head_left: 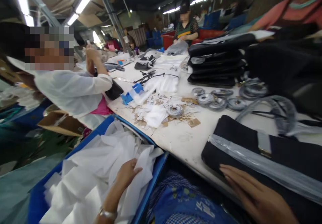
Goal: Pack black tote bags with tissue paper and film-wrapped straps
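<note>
My left hand (127,173) reaches down into a blue bin (151,180) full of white fabric sheets (100,170). Its fingers are curled round one of the sheets. My right hand (254,195) lies flat with the fingers stretched out on the near edge of a black bag (284,153), which rests on the white table (181,136) and has a clear plastic strip across it.
Paper scraps, tags and a tape roll (174,109) litter the table's middle. Several plastic-wrapped coils (217,101) lie further back, beside a stack of black bags (216,64). A person in a white sleeve (72,89) works at the left; another person sits at the far end.
</note>
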`<state>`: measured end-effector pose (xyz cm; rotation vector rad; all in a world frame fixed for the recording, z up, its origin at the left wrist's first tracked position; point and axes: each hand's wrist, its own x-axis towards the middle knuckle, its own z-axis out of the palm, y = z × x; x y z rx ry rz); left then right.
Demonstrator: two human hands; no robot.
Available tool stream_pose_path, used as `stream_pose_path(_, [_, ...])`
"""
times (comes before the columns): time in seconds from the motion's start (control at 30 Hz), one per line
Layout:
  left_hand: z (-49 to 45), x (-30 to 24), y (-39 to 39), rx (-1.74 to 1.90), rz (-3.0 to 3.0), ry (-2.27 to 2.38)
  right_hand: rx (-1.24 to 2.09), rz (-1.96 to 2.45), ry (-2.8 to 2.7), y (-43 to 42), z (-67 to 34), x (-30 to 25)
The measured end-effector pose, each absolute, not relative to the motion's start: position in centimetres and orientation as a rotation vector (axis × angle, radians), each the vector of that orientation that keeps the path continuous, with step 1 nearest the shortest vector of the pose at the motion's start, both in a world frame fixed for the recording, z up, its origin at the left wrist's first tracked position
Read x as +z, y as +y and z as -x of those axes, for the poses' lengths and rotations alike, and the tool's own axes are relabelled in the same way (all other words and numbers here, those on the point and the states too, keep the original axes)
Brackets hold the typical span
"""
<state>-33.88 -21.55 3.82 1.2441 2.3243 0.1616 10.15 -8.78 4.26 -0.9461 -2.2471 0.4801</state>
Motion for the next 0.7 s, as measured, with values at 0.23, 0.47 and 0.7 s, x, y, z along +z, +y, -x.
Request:
stream_pose_path(0.23, [29.2,12.8,-14.4,1.63,-0.68,1.739,1.128,0.886,-2.003,-10.7,-5.9,8.1])
stream_pose_path(0.47, [9.4,13.2,-7.7,1.113,-0.536,0.883,0.713,0.857,-1.72,-11.3,-8.5,10.3])
stream_pose_path(0.7, [-1.1,12.6,-5.6,0.374,-0.893,0.561,0.246,1.12,-1.729,-13.4,-20.4,12.4])
